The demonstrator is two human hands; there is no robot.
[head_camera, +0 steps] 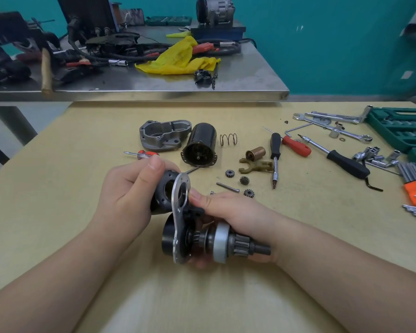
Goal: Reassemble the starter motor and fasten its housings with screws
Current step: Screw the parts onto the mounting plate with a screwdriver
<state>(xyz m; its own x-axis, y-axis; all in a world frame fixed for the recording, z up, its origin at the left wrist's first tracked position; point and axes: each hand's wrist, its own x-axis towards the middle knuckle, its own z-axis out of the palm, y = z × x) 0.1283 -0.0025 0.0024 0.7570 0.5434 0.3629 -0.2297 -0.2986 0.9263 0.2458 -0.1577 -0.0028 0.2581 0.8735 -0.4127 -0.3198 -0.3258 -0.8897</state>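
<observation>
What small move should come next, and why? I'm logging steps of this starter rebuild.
Probably set the held assembly down and pick up the three small gears. Both the left hand and the right hand grip the assembly, while the gears, the fork lever and the spring lie loose on the table.

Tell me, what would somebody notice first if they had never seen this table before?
Probably the two hands in the middle, near the front edge of the table: the left hand and right hand hold a half-built starter motor with a silver plate and a toothed gear. Just behind it lie a black motor can, a grey metal housing, a spring and three little gears. On the right, tools are scattered, including a red-handled screwdriver.
</observation>
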